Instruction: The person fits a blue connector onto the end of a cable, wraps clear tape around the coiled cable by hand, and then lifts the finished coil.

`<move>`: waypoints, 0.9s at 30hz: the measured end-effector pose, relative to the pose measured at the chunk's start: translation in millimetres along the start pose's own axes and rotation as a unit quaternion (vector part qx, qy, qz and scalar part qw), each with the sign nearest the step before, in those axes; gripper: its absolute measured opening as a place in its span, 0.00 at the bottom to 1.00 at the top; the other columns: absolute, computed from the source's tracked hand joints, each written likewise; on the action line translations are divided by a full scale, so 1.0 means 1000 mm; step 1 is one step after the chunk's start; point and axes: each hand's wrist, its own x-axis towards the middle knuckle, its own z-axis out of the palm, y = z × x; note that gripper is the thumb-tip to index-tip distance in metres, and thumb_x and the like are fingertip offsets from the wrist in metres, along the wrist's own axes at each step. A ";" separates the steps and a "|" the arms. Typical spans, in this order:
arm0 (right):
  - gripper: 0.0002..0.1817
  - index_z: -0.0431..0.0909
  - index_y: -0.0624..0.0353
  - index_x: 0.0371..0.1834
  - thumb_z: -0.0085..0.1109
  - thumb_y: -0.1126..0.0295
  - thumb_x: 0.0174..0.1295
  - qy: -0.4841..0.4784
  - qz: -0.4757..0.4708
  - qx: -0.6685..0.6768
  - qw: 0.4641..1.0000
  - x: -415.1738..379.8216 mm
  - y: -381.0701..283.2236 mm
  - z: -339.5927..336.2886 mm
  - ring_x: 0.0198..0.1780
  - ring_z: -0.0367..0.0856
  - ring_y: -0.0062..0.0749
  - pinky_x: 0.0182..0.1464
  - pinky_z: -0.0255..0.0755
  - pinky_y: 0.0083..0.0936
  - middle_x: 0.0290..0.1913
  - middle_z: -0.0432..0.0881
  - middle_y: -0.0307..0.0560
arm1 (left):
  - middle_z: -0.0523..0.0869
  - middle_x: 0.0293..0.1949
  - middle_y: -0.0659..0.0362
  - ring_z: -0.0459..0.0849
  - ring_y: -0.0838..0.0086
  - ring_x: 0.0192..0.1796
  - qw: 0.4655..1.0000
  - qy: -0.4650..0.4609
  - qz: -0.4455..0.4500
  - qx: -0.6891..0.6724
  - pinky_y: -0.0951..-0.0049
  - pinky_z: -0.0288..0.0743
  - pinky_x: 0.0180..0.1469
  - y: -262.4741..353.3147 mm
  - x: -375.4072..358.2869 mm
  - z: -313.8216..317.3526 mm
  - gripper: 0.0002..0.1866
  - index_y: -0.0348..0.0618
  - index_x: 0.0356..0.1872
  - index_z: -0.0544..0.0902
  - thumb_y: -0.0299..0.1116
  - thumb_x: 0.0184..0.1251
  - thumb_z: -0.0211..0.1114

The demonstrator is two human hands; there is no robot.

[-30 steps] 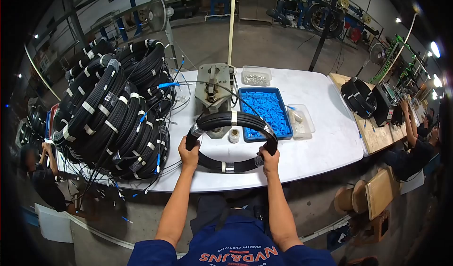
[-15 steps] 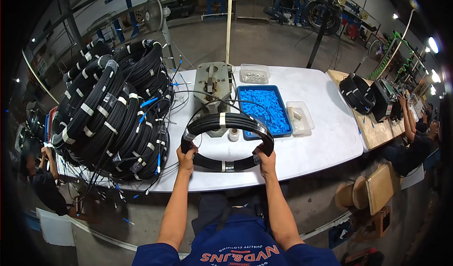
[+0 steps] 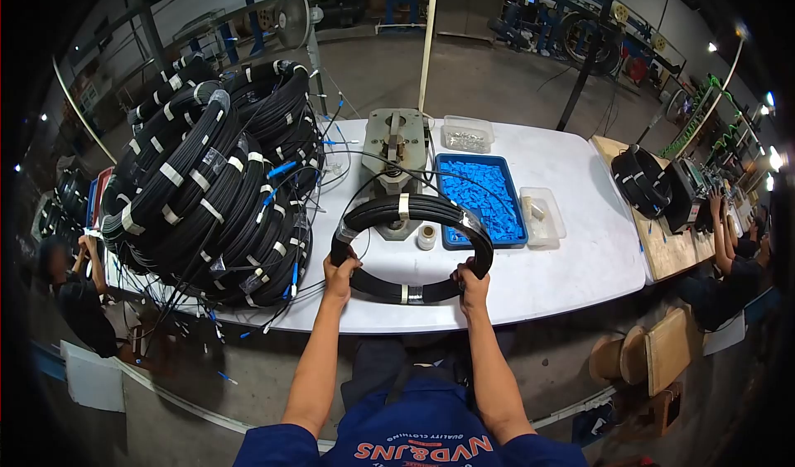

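Both my hands hold a black cable coil (image 3: pixel 371 215) bound with white and clear tape, tilted up above the front of the white table. My left hand (image 3: pixel 340 275) is wrapped round its lower left side, and my right hand (image 3: pixel 473 285) grips its lower right side. Loose cable runs from the coil up in front of a grey metal press (image 3: pixel 396 156). Just behind the ring stands a small white bottle or spool (image 3: pixel 426 236). A blue tray (image 3: pixel 507 243) full of small blue parts lies to the right, past the coil's far edge.
A large pile of taped black coils (image 3: pixel 207 185) fills the table's left side, its blue-tipped ends hanging loose. Clear tubs stand behind the tray (image 3: pixel 468 133) and to its right (image 3: pixel 542 223). Another coil (image 3: pixel 639 181) lies on the wooden table. Co-workers are at both sides.
The whole scene has shifted right in view as my head turned slightly. The coil stays in both hands at about the same place over the table, tilted a little differently.
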 end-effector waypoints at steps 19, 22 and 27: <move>0.25 0.70 0.60 0.63 0.64 0.76 0.62 0.019 -0.061 0.007 0.998 -0.042 0.005 -0.033 0.52 0.83 0.38 0.51 0.77 0.33 0.55 0.81 0.51 | 0.82 0.34 0.63 0.76 0.84 0.30 0.972 -0.179 0.079 0.127 0.82 0.69 0.31 0.064 -0.009 0.027 0.29 0.35 0.60 0.77 0.27 0.54 0.72; 0.33 0.64 0.61 0.70 0.64 0.77 0.61 -0.034 -0.109 -0.042 0.993 -0.042 -0.036 -0.029 0.55 0.83 0.41 0.56 0.76 0.34 0.59 0.79 0.52 | 0.84 0.40 0.60 0.80 0.82 0.35 0.975 -0.181 0.071 0.108 0.81 0.73 0.38 0.080 -0.015 0.036 0.30 0.34 0.61 0.77 0.29 0.55 0.73; 0.35 0.61 0.63 0.72 0.64 0.81 0.62 -0.093 -0.113 -0.113 0.983 -0.024 -0.072 -0.034 0.54 0.81 0.32 0.58 0.74 0.27 0.55 0.78 0.49 | 0.84 0.49 0.57 0.81 0.75 0.51 0.963 -0.181 0.091 0.177 0.75 0.73 0.56 0.086 -0.003 0.041 0.33 0.33 0.62 0.75 0.35 0.56 0.75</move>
